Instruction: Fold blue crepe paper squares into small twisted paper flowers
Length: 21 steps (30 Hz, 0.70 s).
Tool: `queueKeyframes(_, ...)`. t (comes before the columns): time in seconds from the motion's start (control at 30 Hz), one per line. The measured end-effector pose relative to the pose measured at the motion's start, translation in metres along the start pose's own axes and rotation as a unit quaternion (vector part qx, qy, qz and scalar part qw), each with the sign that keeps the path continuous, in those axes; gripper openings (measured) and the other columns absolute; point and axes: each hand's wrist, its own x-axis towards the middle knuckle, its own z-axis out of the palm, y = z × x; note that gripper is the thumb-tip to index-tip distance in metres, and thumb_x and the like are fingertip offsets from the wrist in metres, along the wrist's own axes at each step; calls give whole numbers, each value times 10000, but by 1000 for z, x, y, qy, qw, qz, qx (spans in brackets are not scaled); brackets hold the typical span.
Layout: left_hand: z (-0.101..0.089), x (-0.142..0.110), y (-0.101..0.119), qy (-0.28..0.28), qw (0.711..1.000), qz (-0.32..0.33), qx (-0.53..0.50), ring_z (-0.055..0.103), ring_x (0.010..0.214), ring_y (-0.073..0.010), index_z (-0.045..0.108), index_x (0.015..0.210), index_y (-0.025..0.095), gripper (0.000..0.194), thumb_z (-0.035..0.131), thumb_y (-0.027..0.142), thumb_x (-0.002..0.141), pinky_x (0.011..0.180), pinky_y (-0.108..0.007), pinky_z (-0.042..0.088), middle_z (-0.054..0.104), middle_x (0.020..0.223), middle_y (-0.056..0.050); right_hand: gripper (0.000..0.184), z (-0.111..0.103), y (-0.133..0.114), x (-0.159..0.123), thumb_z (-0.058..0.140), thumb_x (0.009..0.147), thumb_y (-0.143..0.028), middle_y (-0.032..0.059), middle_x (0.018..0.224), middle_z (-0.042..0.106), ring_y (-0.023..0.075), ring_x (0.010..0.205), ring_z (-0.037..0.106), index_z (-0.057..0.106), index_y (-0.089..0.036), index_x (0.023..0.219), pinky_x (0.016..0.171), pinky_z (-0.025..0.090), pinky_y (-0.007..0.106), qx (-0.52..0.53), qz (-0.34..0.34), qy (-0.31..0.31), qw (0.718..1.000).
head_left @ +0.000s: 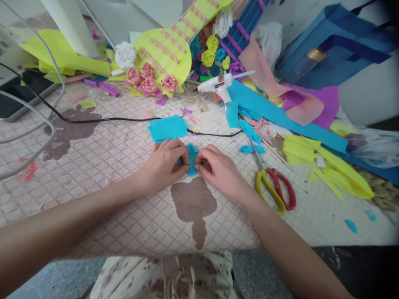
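Note:
A small piece of blue crepe paper [192, 154] is pinched between both hands, just above the tablecloth. My left hand [171, 160] is closed on its left edge, thumb against fingers. On the opposite edge my right hand [216, 165] pinches it the same way. Right behind my left hand lies a flat stack of blue paper rectangles [168, 128]. Scissors [271, 182] with one yellow and one red handle rest to the right of my right hand, blades pointing away. Part of the held piece is covered by my fingers.
A white glue gun [218, 87] stands behind, its black cord [124, 119] crossing the table. A yellow paper guitar [165, 54] with pink roses leans at the back. Yellow crepe strips [330, 162], a long blue strip [289, 112] and a blue bag [330, 45] lie to the right.

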Motion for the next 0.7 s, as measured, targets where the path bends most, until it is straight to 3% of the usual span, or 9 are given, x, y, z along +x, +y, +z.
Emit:
queueKeyframes(0.43, 3, -1, -1, 17, 1000, 2, -1, 502, 926, -229, 555, 826, 189, 39, 525, 209, 811, 830, -406, 343, 568, 944, -42, 104, 1, 1, -1, 534, 823, -133, 7, 911, 518, 141, 823, 526, 488, -214, 870, 675, 382, 262, 5, -4, 9, 1000)
queueKeyframes(0.7, 2, -2, -1, 2, 1000, 16, 3, 490, 948, -224, 601, 810, 197, 74, 528, 205, 815, 855, -411, 333, 551, 975, -41, 67, -3, 1, -1, 577, 808, -172, 5, 931, 505, 121, 762, 516, 539, -208, 850, 673, 391, 259, 8, -5, -29, 1000)
